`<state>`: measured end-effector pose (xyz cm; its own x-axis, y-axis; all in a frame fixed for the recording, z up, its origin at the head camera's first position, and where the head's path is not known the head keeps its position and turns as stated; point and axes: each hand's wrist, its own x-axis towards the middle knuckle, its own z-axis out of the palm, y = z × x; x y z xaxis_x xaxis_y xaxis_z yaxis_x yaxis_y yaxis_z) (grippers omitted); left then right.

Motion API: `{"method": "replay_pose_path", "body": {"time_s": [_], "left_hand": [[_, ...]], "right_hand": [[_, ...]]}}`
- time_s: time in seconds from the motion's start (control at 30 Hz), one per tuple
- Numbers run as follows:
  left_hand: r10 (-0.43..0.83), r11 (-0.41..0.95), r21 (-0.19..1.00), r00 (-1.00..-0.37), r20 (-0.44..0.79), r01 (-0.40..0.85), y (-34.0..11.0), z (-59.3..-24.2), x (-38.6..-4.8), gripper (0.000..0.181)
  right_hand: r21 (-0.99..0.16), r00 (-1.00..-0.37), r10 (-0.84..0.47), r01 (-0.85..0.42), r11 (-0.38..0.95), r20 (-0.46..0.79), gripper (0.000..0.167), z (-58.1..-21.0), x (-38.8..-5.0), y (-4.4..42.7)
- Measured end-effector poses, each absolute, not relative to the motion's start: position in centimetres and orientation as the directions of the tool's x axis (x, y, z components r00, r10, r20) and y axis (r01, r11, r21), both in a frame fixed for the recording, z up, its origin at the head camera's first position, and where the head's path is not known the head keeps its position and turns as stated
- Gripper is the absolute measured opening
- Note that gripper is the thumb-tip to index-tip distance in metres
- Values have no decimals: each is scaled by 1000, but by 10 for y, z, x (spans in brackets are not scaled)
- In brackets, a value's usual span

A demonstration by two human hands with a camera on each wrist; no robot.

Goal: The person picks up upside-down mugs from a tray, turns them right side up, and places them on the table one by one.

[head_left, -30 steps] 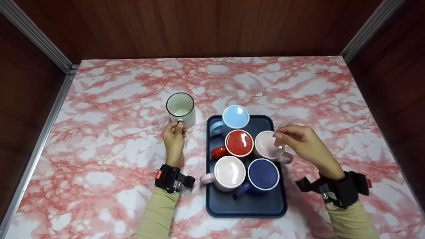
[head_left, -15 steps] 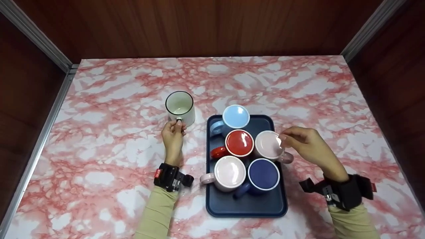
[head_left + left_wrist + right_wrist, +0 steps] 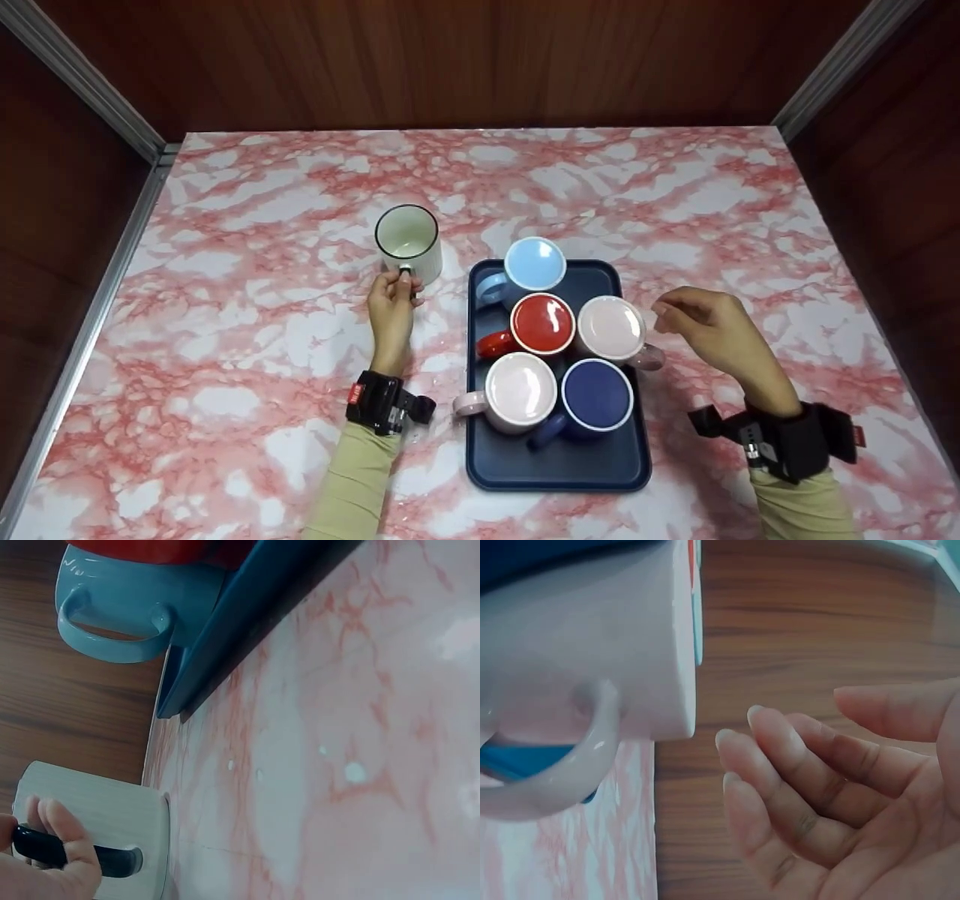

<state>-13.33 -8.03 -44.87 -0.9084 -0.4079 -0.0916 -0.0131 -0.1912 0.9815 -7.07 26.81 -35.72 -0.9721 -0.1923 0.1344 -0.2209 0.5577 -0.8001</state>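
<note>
My left hand grips the black handle of a white mug with a dark rim, which stands upright left of the tray. Fingers and thumb wrap that handle in the left wrist view. Just right of the tray, my right hand hovers with loosely bent fingers and holds nothing. Nearest to it is a pink mug, its handle turned toward my right side. A small gap separates the fingertips from this mug.
A dark blue tray bears several mugs: light blue, red, a second pink one and navy. The second pink mug's handle juts past the tray's left edge. Wooden panels enclose the marbled table.
My right hand has drawn away to the right from over the pink mug. The left hand keeps its grip on the white mug, which has barely shifted.
</note>
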Motion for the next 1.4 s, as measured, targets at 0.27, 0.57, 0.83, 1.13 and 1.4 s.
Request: {"method": "replay_pose_path", "body": {"time_s": [0.27,0.57,0.83,1.13,1.4], "left_hand": [[-400,-164,987,-914,-73,-8,-81,-451,-130,9],[-448,-48,999,-894,-1,23,-80,-452,-119,19],[-560,91,984,-810,175,150,-75,-446,-111,24],[-548,135,960,-789,278,245,-63,-439,-109,22],[-434,180,940,-835,339,288,-51,-434,-107,19]], "right_hand": [[-758,-983,-132,-181,627,125,10,-363,-69,278],[-740,-991,-86,-132,660,100,15,-369,-67,285],[-730,-996,-60,-91,677,69,16,-376,-66,294],[-723,-997,-62,-74,687,43,20,-376,-63,294],[-735,-997,-60,-71,674,42,18,-378,-62,294]]}}
